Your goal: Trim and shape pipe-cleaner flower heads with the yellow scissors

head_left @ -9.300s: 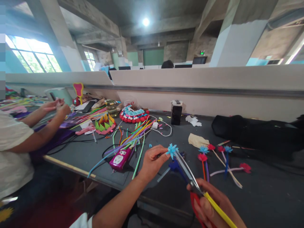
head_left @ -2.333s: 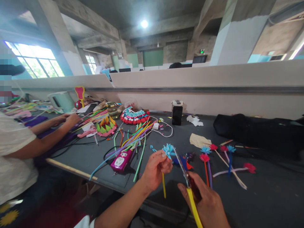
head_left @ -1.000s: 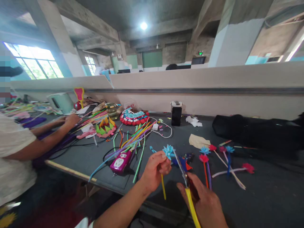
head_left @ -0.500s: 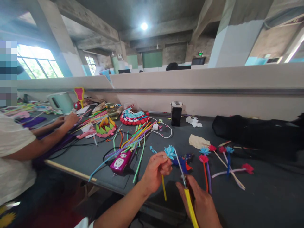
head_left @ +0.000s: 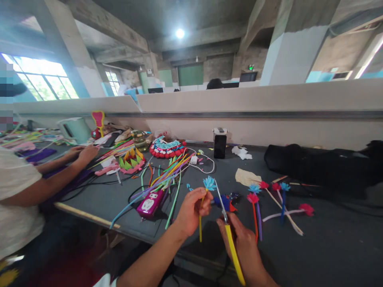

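My left hand pinches the yellow stem of a blue paper-like flower, which stands upright above my fingertips; the stem's tail hangs below my fist. In my right hand is a long yellow-handled tool with a thin metal front end, either scissors or pliers, I cannot tell which. Its tip points up and away, close beside the flower's right side. Behind the tool lies a dark blue and red piece. To the right rest several finished-looking flowers on fuzzy stems, including a red one and a blue one.
Fuzzy sticks lie across a purple power strip. A phone leans upright at the back, left of a black bag. A co-worker's arms are at the left. The table edge runs along the front.
The blue flower now sits higher above my left fingers, with more stem showing beneath its head. The view has shifted slightly; both hands appear a little further left.
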### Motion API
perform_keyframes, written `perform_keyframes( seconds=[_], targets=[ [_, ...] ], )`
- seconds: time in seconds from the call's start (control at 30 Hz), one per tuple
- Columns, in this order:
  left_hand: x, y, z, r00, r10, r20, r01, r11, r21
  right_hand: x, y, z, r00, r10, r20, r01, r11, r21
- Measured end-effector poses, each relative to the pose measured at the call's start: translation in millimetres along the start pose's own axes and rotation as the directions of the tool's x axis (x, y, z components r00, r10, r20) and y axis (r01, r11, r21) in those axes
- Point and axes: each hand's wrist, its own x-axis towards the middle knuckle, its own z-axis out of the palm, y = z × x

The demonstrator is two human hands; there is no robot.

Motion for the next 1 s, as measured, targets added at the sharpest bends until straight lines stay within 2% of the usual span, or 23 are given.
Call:
perform_keyframes(
  seconds=[0.13, 0.33, 0.47, 0.63, 0.73, 0.87, 1.0],
  targets=[
    [1.5, 5.5, 1.3, 0.998, -0.046, 0.038, 0.046, 0.999, -0.005, -0.8, -0.7, -1.6, 1.000, 0.003, 0.001, -0.003, 1.000, 0.006],
    [1.0, 11.4, -2.5, 0.998, 0.055, 0.018, -0.056, 0.998, 0.026, -3.9, 0.8, -5.0, 1.000, 0.005, -0.016, -0.005, 1.000, -0.004],
    [-2.3, 13.4, -6.0, 0.997, 0.077, -0.021, -0.076, 0.994, 0.074, -5.4, 1.5, -6.2, 0.998, -0.030, -0.052, 0.026, 0.997, -0.072],
    [-7.8, 17.1, -5.1, 0.989, 0.121, -0.087, -0.102, 0.975, 0.197, -5.8, -4.0, -12.3, 0.996, -0.044, -0.074, 0.036, 0.993, -0.110],
    [-10.1, 17.7, -2.7, 0.983, 0.160, -0.087, -0.135, 0.960, 0.243, -4.7, -5.9, -17.3, 0.994, -0.057, -0.099, 0.039, 0.984, -0.173],
    [-9.6, 13.2, 0.0, 0.982, 0.167, -0.089, -0.144, 0.965, 0.219, -3.6, -5.3, -21.5, 0.988, -0.096, -0.120, 0.066, 0.971, -0.229],
    [-6.5, 4.6, 2.6, 0.980, 0.175, -0.095, -0.161, 0.977, 0.140, -4.8, -4.4, -21.9, 0.989, -0.095, -0.115, 0.068, 0.974, -0.215]
  ],
)
